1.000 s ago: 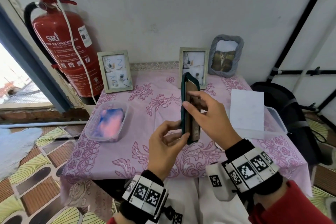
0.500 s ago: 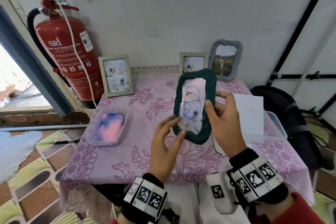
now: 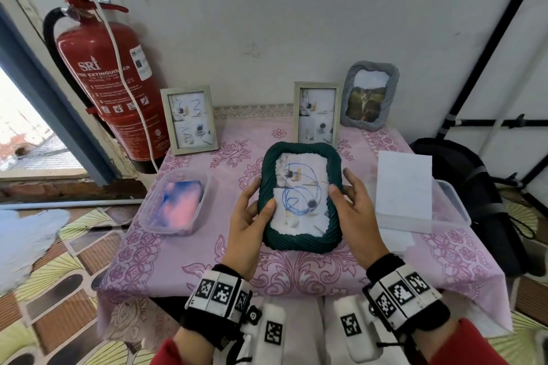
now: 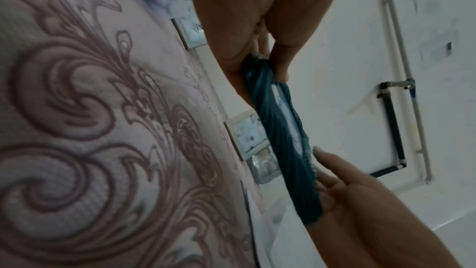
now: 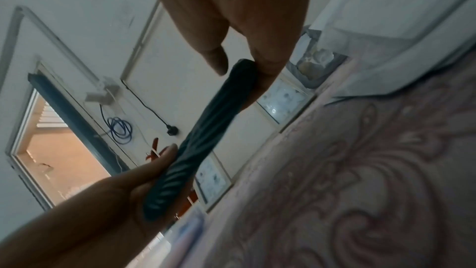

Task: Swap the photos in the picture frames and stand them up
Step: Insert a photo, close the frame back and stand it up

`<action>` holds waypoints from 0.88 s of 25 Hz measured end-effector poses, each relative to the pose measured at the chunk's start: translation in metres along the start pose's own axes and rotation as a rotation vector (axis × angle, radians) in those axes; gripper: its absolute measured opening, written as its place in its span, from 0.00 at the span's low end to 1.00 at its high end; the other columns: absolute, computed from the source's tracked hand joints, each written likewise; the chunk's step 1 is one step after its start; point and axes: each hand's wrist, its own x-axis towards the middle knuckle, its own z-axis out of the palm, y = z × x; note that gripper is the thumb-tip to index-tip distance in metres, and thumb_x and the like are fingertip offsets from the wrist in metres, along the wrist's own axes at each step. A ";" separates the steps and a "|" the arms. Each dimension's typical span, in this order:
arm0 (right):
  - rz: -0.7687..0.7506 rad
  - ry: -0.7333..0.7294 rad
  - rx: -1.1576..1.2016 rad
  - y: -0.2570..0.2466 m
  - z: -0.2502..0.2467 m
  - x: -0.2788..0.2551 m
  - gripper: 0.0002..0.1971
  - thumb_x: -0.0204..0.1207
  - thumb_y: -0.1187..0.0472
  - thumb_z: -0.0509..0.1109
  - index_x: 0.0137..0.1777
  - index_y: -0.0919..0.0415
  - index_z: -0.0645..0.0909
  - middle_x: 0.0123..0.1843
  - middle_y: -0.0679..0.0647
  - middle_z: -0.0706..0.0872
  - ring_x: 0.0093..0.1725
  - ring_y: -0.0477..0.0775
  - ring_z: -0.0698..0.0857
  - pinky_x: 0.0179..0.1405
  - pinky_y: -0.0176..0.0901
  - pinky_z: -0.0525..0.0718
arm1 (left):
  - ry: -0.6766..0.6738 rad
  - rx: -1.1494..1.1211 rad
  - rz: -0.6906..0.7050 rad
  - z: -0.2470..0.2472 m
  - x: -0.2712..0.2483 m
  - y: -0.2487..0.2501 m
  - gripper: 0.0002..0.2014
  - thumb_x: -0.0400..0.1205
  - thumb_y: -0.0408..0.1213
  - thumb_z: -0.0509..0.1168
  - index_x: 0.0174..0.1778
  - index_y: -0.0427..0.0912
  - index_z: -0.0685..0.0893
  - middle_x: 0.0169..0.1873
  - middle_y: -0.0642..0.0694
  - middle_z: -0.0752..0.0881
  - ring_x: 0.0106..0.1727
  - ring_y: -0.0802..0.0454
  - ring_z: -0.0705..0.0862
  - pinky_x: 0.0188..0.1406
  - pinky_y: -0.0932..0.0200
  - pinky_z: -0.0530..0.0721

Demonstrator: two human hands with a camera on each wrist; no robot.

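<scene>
A red fire extinguisher point(image 3: 100, 80) stands on the floor at the far left, against the white wall and just off the back left corner of the tabletop point(image 3: 184, 258), which is covered in a pink cloth with a purple floral print. On the cloth near its left edge sits a clear plastic tub point(image 3: 175, 204) holding something pink and blue. Behind the tub, at the back of the tabletop, a pale wooden picture frame point(image 3: 189, 119) stands upright with a photo collage facing forward.

In the middle, above the tabletop and clear of it, a dark green ribbed picture frame point(image 3: 301, 197) is held face up by both hands. Its photo shows blue looping lines over small pictures. The left hand point(image 3: 247, 227) grips the frame's left edge, thumb on the front and fingers behind. The right hand point(image 3: 354, 213) grips the right edge the same way, with its thumb lying on the rim.

Behind the green frame, a second pale wooden frame point(image 3: 317, 114) stands upright, and just to its right a grey ribbed frame point(image 3: 369, 95) leans at the wall. Right of the hands, a white sheet of paper point(image 3: 404, 184) rests across a clear plastic container point(image 3: 444, 216).
</scene>
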 end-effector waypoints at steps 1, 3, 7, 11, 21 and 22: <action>0.026 -0.035 -0.033 0.008 0.000 -0.001 0.27 0.80 0.66 0.65 0.76 0.50 0.63 0.58 0.50 0.80 0.56 0.48 0.83 0.57 0.43 0.84 | 0.019 0.028 0.002 -0.002 0.001 -0.003 0.24 0.79 0.30 0.65 0.71 0.51 0.73 0.55 0.43 0.89 0.59 0.49 0.86 0.49 0.55 0.87; 0.040 -0.099 -0.168 0.022 0.000 -0.001 0.31 0.77 0.70 0.67 0.76 0.48 0.62 0.60 0.47 0.77 0.56 0.44 0.80 0.52 0.34 0.83 | 0.057 0.073 -0.003 -0.005 0.003 -0.009 0.24 0.81 0.28 0.63 0.72 0.51 0.73 0.55 0.43 0.89 0.59 0.47 0.86 0.53 0.50 0.87; 0.033 -0.118 -0.299 0.041 -0.006 0.005 0.33 0.73 0.70 0.71 0.76 0.52 0.66 0.61 0.51 0.77 0.54 0.47 0.78 0.50 0.26 0.79 | 0.071 0.161 -0.025 -0.015 0.010 -0.018 0.22 0.81 0.27 0.63 0.68 0.52 0.73 0.58 0.40 0.86 0.59 0.47 0.86 0.55 0.50 0.86; 0.052 -0.098 -0.334 0.055 -0.009 0.009 0.36 0.70 0.70 0.75 0.77 0.56 0.66 0.62 0.55 0.76 0.45 0.42 0.78 0.46 0.27 0.80 | 0.074 0.387 -0.051 -0.023 0.018 -0.025 0.21 0.83 0.29 0.61 0.72 0.43 0.69 0.68 0.39 0.77 0.66 0.47 0.80 0.65 0.49 0.82; -0.131 -0.068 -0.649 0.066 -0.007 0.001 0.21 0.72 0.67 0.73 0.65 0.58 0.79 0.53 0.54 0.72 0.55 0.53 0.75 0.59 0.35 0.76 | 0.089 1.103 -0.069 -0.026 0.017 -0.032 0.26 0.81 0.38 0.64 0.75 0.40 0.67 0.72 0.39 0.61 0.73 0.42 0.60 0.74 0.58 0.57; -0.155 -0.061 -0.670 0.066 -0.007 -0.001 0.20 0.72 0.66 0.73 0.64 0.58 0.80 0.54 0.55 0.73 0.57 0.53 0.75 0.61 0.36 0.75 | 0.080 1.094 -0.069 -0.026 0.016 -0.030 0.27 0.81 0.38 0.65 0.76 0.41 0.67 0.72 0.39 0.61 0.74 0.42 0.60 0.75 0.58 0.57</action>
